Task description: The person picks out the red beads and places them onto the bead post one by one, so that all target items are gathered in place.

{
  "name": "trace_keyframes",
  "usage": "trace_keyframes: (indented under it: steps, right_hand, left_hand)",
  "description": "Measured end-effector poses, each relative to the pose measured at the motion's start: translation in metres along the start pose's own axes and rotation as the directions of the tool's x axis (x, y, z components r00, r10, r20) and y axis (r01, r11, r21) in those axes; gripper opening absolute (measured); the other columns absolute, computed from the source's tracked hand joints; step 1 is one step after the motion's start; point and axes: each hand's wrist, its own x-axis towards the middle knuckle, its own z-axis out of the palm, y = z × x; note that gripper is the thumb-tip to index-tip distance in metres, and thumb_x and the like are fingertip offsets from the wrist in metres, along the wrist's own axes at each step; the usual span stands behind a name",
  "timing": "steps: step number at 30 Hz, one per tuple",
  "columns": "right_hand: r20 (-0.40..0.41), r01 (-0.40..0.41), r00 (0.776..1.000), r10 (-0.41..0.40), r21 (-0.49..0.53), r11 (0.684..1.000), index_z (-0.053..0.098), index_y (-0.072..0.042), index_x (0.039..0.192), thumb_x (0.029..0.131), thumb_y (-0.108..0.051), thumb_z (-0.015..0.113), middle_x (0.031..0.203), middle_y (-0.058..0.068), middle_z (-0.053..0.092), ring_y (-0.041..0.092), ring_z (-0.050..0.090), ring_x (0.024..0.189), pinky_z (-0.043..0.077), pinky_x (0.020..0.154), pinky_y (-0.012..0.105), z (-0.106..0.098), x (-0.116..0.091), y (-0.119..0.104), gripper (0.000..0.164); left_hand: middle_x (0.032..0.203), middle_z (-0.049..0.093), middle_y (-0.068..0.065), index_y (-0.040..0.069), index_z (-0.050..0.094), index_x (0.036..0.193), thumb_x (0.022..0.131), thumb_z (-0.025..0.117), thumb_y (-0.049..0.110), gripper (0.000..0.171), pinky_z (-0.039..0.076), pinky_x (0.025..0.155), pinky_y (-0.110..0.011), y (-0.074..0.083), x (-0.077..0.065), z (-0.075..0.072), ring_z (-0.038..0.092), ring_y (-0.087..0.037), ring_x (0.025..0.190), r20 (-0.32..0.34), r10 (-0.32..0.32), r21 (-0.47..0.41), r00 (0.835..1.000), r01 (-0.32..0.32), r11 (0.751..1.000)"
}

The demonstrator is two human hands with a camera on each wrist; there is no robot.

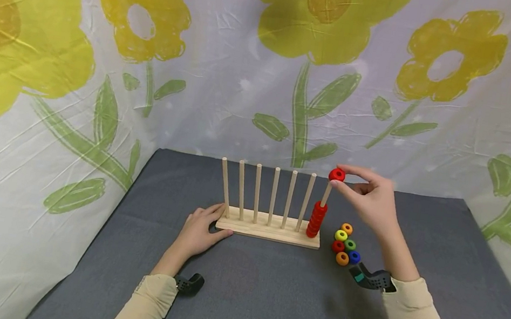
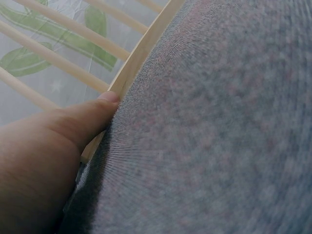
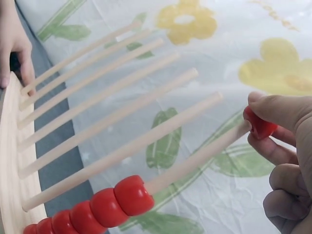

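Note:
A wooden bead stand (image 1: 269, 233) has a row of upright pegs on a flat base. My left hand (image 1: 198, 232) grips the base's left end, the thumb (image 2: 92, 114) along its front edge and the fingers behind. Between thumb and fingertips, my right hand (image 1: 374, 198) pinches a red bead (image 3: 263, 124) at the tip of the rightmost peg (image 3: 204, 158). Whether the tip has entered its hole is hard to tell. Lower on that peg sits a stack of several red beads (image 1: 316, 220). The other pegs, such as the leftmost (image 1: 225, 185), are bare.
Right of the base lies a small cluster of loose beads: orange (image 1: 337, 258), yellow (image 1: 342, 231), green (image 1: 350, 241), red (image 1: 334, 246) and blue (image 1: 357, 258). Grey cloth (image 1: 255, 301) covers the table. A flower-printed curtain (image 1: 218, 78) hangs behind.

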Motion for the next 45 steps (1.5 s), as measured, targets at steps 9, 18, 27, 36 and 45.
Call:
trace_keyframes:
  steps: [9, 18, 27, 36, 45]
  right_hand:
    - [0.014, -0.024, 1.0, 0.023, 0.014, 1.0, 0.074, 0.002, 0.119, 0.089, -0.001, 0.078, 0.048, -0.006, 0.03, 0.006, 0.022, 0.042, 0.02, 0.041, 0.03, 0.004, -0.001, 0.004, 0.03]
    - [0.022, -0.005, 1.0, 0.004, 0.028, 1.0, 0.073, 0.003, 0.119, 0.09, 0.0, 0.077, 0.047, -0.003, 0.03, 0.01, 0.022, 0.042, 0.02, 0.041, 0.031, 0.005, -0.002, 0.004, 0.029]
    - [0.033, -0.03, 0.999, 0.03, 0.001, 1.0, 0.074, -0.003, 0.121, 0.091, -0.008, 0.079, 0.048, -0.006, 0.028, 0.011, 0.021, 0.042, 0.02, 0.041, 0.032, 0.008, -0.005, 0.019, 0.031]
    - [0.024, -0.036, 0.999, 0.036, 0.0, 0.999, 0.076, -0.016, 0.122, 0.09, -0.021, 0.082, 0.048, -0.004, 0.028, 0.018, 0.022, 0.042, 0.021, 0.041, 0.033, 0.008, -0.003, 0.047, 0.032]
    - [0.029, -0.047, 0.998, 0.047, -0.004, 0.999, 0.076, -0.016, 0.123, 0.09, -0.022, 0.082, 0.047, -0.005, 0.028, 0.019, 0.022, 0.041, 0.021, 0.04, 0.033, 0.009, -0.004, 0.048, 0.034]
  left_hand:
    - [0.156, 0.043, -0.011, 0.01, 0.044, 0.156, 0.092, 0.072, 0.054, 0.082, 0.034, 0.101, -0.055, 0.001, -0.001, -0.001, 0.047, -0.035, 0.123, 0.004, -0.002, -0.018, 1.0, 0.002, 1.0]
    - [0.155, 0.043, -0.013, 0.008, 0.043, 0.155, 0.091, 0.073, 0.052, 0.083, 0.035, 0.1, -0.054, 0.002, -0.002, -0.002, 0.048, -0.035, 0.121, -0.002, 0.013, 0.0, 1.0, -0.013, 1.0]
    - [0.155, 0.044, -0.012, 0.008, 0.044, 0.155, 0.092, 0.072, 0.053, 0.083, 0.036, 0.1, -0.054, 0.002, -0.002, -0.002, 0.048, -0.035, 0.122, -0.006, 0.016, -0.002, 1.0, -0.016, 1.0]
    - [0.155, 0.045, -0.012, 0.007, 0.045, 0.155, 0.092, 0.071, 0.054, 0.083, 0.036, 0.099, -0.054, 0.001, -0.001, -0.001, 0.049, -0.034, 0.121, -0.009, 0.02, 0.0, 1.0, -0.02, 1.0]
    - [0.155, 0.044, -0.012, 0.008, 0.044, 0.155, 0.092, 0.072, 0.054, 0.083, 0.035, 0.1, -0.054, 0.0, -0.001, -0.001, 0.049, -0.035, 0.121, -0.007, 0.018, 0.0, 1.0, -0.018, 1.0]
